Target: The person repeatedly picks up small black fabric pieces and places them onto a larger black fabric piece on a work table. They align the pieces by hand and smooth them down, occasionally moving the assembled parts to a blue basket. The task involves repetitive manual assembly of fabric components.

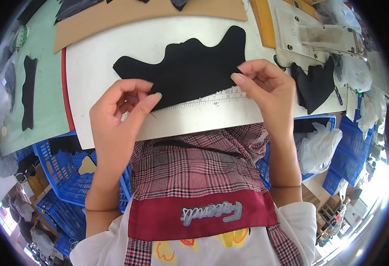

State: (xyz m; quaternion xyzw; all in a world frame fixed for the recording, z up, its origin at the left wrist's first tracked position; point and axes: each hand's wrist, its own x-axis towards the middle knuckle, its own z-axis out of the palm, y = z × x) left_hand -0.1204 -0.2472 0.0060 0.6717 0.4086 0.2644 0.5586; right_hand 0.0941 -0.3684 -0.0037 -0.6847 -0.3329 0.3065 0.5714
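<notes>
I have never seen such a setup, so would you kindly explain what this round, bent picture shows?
There is no robot, only a person's bare hands. A fisheye camera on their head looks down, bending straight edges near the rim. The left hand and right hand touch opposite ends of a black piece; whether they pinch or merely steady it is unclear. It lies on a white table, with a measuring scale along its lower edge. Cardboard lies beyond, and a black strip at left.
</notes>
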